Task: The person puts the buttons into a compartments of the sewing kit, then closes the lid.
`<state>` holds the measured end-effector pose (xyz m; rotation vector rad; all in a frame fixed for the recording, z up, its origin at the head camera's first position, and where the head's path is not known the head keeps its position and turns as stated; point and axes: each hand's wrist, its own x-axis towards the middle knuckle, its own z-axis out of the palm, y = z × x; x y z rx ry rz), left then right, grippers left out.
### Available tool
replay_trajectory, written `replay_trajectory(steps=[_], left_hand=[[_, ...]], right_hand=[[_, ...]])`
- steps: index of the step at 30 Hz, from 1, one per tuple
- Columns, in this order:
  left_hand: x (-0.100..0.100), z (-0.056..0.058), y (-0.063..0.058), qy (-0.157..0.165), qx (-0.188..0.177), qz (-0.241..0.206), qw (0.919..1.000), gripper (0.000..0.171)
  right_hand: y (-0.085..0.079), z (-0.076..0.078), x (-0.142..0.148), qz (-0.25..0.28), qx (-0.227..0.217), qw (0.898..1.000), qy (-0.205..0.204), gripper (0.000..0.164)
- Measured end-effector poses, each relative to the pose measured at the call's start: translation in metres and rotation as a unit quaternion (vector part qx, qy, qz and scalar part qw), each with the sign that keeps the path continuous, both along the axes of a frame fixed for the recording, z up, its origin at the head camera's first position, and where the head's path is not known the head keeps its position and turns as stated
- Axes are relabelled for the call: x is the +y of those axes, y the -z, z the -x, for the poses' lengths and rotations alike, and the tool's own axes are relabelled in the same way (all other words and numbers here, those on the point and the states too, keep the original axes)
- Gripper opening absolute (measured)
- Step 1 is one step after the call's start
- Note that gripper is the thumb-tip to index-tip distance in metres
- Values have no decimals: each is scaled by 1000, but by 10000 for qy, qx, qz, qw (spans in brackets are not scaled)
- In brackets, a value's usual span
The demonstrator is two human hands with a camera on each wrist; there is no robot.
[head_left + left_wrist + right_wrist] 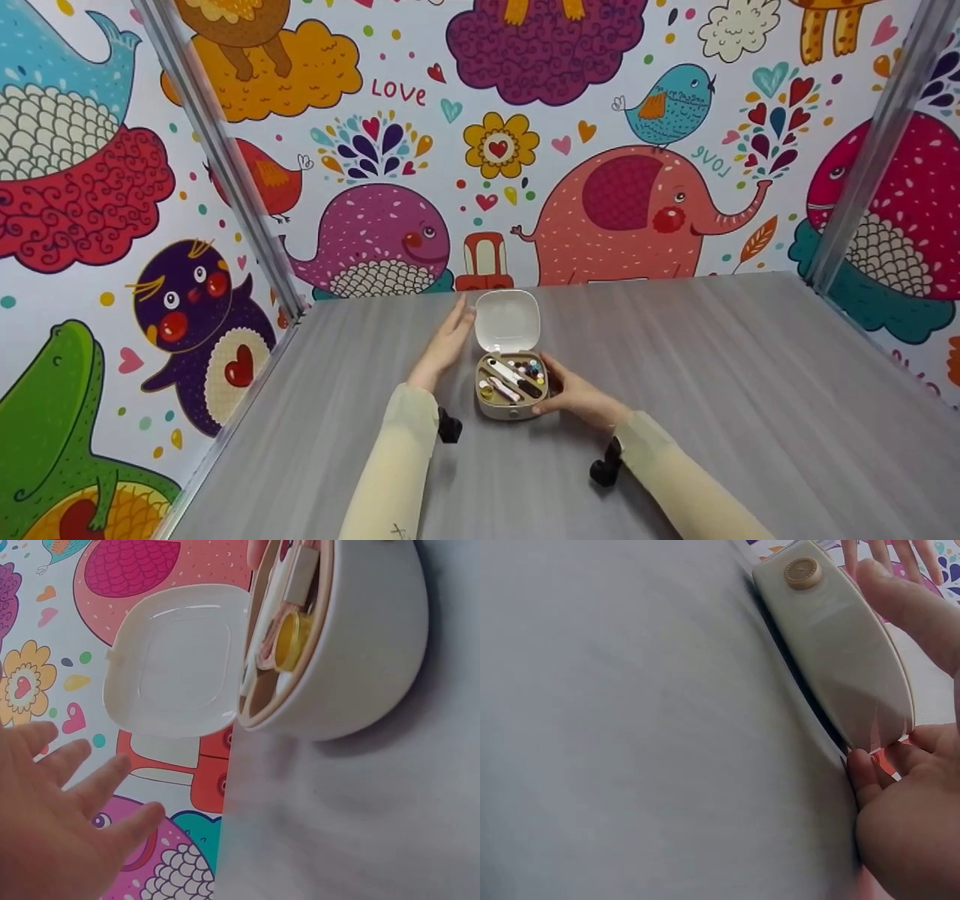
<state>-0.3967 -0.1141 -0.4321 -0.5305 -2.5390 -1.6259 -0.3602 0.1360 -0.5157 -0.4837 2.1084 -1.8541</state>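
Note:
A small white sewing kit box (496,411) stands on the table with its white lid (508,322) raised at the back. My right hand (576,394) grips the box's right side, thumb toward the front and the other fingers curled along the side. Beside the lid's left edge, my left hand (448,341) has its fingers straight and spread; the left wrist view shows it apart from the lid. Inside the tan insert lie a black-and-white tool (517,377), small coloured pieces (535,369) and a yellow thimble-like ring (291,641). A round tan catch (803,574) marks the front wall.
The grey wood-grain table (300,450) reaches back to panels printed with cartoon animals (615,217). Metal posts stand at the left (225,150) and right (870,150) corners. Black wrist camera mounts (604,469) hang below the sleeves.

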Motion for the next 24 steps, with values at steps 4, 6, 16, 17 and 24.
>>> replay_trajectory(steps=[4,6,16,17,24], left_hand=[[3,2,0,26,-52,-142,9999,66],[4,3,1,7,-28,-178,9998,68],[9,5,-3,-74,-116,-386,9992,64],[9,6,-4,-67,-122,-386,9992,62],[12,9,-8,0,-277,-348,9990,58]], right_hand=[[1,-2,-1,58,49,9999,112,109],[1,-2,-2,81,56,9998,163,108],[-2,-4,-5,-224,-86,9992,335,107],[-2,-4,-5,-234,-85,9991,344,107],[-2,-5,-6,-311,-19,9987,392,106]])
